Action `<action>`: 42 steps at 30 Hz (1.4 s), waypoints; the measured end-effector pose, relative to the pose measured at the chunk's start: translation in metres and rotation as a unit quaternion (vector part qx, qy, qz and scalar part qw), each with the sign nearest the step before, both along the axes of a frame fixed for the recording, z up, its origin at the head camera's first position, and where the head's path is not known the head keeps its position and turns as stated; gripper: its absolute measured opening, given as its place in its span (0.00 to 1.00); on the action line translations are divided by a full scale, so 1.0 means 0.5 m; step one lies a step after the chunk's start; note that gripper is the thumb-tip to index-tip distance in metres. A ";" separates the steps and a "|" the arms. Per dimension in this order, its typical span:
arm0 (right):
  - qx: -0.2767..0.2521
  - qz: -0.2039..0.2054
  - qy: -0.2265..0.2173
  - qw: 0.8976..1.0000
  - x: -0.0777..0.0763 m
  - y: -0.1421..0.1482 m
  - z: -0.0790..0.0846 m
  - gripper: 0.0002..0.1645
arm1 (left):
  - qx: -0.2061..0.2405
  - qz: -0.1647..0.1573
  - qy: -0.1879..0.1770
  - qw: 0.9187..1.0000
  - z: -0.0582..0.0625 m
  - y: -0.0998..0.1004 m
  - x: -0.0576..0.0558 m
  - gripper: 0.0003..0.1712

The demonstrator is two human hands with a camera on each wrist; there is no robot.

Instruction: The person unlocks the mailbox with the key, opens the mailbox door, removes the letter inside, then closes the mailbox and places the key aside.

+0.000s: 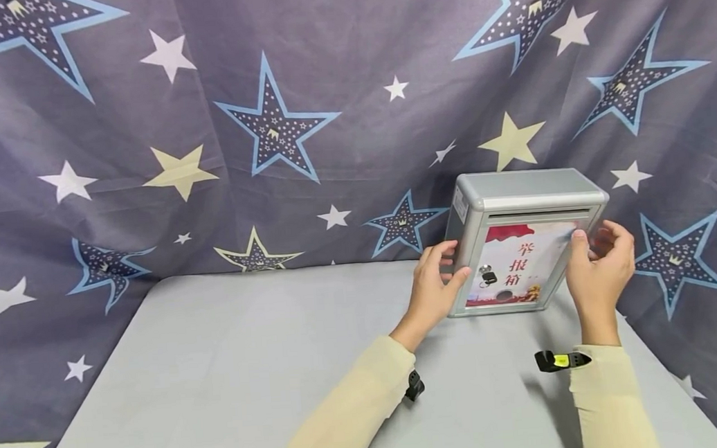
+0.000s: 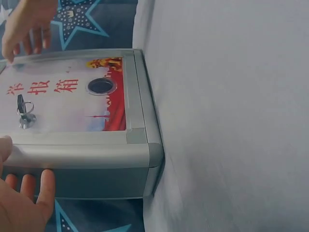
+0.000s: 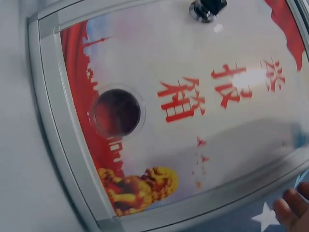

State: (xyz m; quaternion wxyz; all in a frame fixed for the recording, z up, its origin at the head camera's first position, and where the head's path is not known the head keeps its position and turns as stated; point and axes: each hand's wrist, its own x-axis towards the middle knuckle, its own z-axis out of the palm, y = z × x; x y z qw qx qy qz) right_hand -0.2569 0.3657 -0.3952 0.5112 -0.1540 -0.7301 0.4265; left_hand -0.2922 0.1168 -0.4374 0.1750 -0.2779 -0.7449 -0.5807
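Note:
A silver-grey metal suggestion box (image 1: pixel 532 201) with a slot near its top stands upright on the table. Red Chinese characters, a red border and a dark round window (image 3: pixel 117 112) mark its front panel. A small key (image 1: pixel 489 277) hangs from the lock on the panel. My left hand (image 1: pixel 431 285) is at the box's left side, thumb at the front edge and fingers along the side wall. My right hand (image 1: pixel 599 269) is at the opposite side, thumb by the front edge, fingers loosely bent beside the wall. In the right wrist view its fingers (image 3: pixel 289 208) show just past the frame.
The grey-white table (image 1: pixel 219 372) stretches to the left and front of the box. Behind it hangs a purple-grey curtain (image 1: pixel 354 155) with a star pattern, close to the box's back. Dark straps (image 1: pixel 558 360) circle both sleeved wrists.

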 end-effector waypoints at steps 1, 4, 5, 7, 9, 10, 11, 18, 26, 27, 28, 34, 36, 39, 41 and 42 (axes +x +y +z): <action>-0.007 0.004 -0.009 1.000 0.000 0.004 -0.002 0.24 | -0.001 0.002 -0.001 1.000 0.000 0.001 0.000 0.30; -0.013 0.019 -0.023 0.999 -0.003 0.011 -0.010 0.25 | 0.000 0.014 -0.002 1.000 0.001 0.004 -0.001 0.30; -0.011 0.024 -0.025 0.999 -0.004 0.012 -0.012 0.24 | 0.001 0.018 -0.003 1.000 0.001 0.005 -0.001 0.30; -0.003 0.033 -0.025 0.999 -0.005 0.016 -0.016 0.24 | 0.004 0.026 -0.002 1.000 0.003 0.006 -0.001 0.30; 0.004 0.037 -0.023 0.999 -0.005 0.018 -0.020 0.23 | 0.004 0.030 -0.001 1.000 0.005 0.009 0.000 0.30; 0.006 0.039 -0.022 0.999 -0.004 0.020 -0.021 0.23 | 0.005 0.030 -0.002 1.000 0.006 0.010 0.001 0.31; 0.009 0.040 -0.022 0.999 -0.003 0.021 -0.023 0.23 | 0.005 0.030 -0.003 1.000 0.008 0.011 0.002 0.31; 0.041 0.053 -0.038 0.997 0.005 0.032 -0.024 0.24 | 0.006 0.033 -0.007 0.999 0.010 0.017 0.005 0.33; 0.092 0.072 -0.098 0.988 0.023 0.039 -0.011 0.26 | 0.015 0.039 0.001 0.999 0.004 0.017 0.002 0.34; 0.094 0.072 -0.102 0.988 0.024 0.039 -0.010 0.27 | 0.016 0.040 0.001 0.999 0.004 0.017 0.002 0.34; 0.094 0.074 -0.106 0.987 0.025 0.038 -0.009 0.27 | 0.016 0.041 0.000 0.999 0.004 0.018 0.003 0.34; 0.093 0.081 -0.120 0.985 0.030 0.037 -0.003 0.27 | 0.020 0.049 0.000 0.999 0.003 0.019 0.007 0.34; 0.092 0.078 -0.125 0.985 0.033 0.036 -0.001 0.27 | 0.021 0.051 0.003 0.998 0.001 0.019 0.008 0.34; 0.091 0.073 -0.131 0.985 0.038 0.035 -0.002 0.27 | 0.020 0.054 0.009 0.998 -0.002 0.019 0.009 0.34; 0.093 0.068 -0.130 0.985 0.041 0.035 -0.002 0.26 | 0.020 0.053 0.016 0.998 -0.004 0.019 0.009 0.34; 0.094 0.066 -0.130 0.985 0.043 0.035 -0.002 0.26 | 0.020 0.054 0.019 0.998 -0.005 0.019 0.008 0.34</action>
